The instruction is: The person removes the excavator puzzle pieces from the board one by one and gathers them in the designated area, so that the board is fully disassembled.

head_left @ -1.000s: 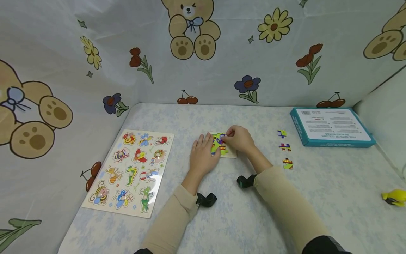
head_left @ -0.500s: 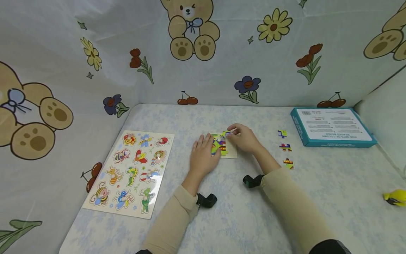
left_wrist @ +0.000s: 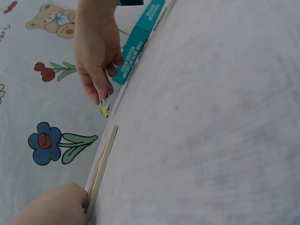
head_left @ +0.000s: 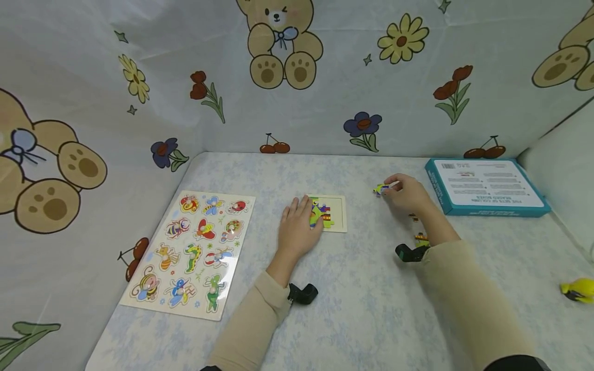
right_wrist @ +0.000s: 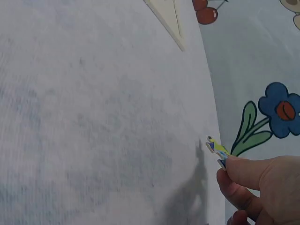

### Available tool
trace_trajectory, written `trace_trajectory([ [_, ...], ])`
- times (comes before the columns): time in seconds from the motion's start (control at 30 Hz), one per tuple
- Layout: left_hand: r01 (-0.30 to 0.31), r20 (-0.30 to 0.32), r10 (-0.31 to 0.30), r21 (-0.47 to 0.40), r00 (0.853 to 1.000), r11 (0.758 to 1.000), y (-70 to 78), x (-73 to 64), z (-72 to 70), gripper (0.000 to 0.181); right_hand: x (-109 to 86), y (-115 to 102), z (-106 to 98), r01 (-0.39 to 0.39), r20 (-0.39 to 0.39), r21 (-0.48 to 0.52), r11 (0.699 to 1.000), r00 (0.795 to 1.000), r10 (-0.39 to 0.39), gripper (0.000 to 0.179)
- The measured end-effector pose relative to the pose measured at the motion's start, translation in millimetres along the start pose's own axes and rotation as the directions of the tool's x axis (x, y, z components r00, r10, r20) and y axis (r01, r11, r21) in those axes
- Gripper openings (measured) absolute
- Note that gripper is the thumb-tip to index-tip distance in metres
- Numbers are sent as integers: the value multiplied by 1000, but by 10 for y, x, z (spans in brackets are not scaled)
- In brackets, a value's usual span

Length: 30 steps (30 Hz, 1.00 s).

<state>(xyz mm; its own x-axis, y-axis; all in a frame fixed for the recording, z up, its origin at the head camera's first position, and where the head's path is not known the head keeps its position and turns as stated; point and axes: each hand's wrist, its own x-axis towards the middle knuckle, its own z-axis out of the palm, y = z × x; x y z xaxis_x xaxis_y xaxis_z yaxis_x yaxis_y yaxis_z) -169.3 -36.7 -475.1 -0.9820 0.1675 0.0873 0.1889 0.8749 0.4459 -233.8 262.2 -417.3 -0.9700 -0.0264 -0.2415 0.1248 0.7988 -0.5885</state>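
Faces a pale backdrop printed with bears, flowers and cherries. Works at a light, blue-mottled table running up to it. Has a board of insect pictures lying flat to the left and a smaller teal box lying flat at the far right, both untouched. Rests the left hand, fingers straight and gripping nothing visible, over the left part of a shallow pale tray, thumb on the puzzle inside. Pinches one piece between thumb and fingers of the right hand, well apart from the tray and near the teal box. Compared with half a second ago, no longer works at the tray's upper right: carries the piece off to the right, above the table, and leaves bare board along the tray's top and right. Makes for a less filled puzzle and, by the look of it, a piece taken out rather than fitted in. Has a yellow toy off near the right edge. Covers part of the fitted pieces with the left hand; cannot be counted. Leaves at least two loose pieces showing on the table by the right wrist. Holds, smallest of all, the yellow-and-blue piece, clear of the table.
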Motion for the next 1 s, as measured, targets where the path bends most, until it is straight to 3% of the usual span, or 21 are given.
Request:
trace_trajectory([
  [0.23, 8, 13, -8, 12, 1000, 1000, 5, 0, 2, 67, -23, 183, -142, -18, 45, -25, 1000, 999, 19, 39],
  [0.77, 12, 16, -12, 5, 1000, 1000, -9, 5, 27, 67, -40, 199, -136, -12, 39, -159, 987, 999, 18, 36],
  [1.0, 12, 24, -12, 4, 1000, 1000, -8, -1, 19, 67, -23, 191, -137, 4, 61, -176, 984, 998, 7, 47],
])
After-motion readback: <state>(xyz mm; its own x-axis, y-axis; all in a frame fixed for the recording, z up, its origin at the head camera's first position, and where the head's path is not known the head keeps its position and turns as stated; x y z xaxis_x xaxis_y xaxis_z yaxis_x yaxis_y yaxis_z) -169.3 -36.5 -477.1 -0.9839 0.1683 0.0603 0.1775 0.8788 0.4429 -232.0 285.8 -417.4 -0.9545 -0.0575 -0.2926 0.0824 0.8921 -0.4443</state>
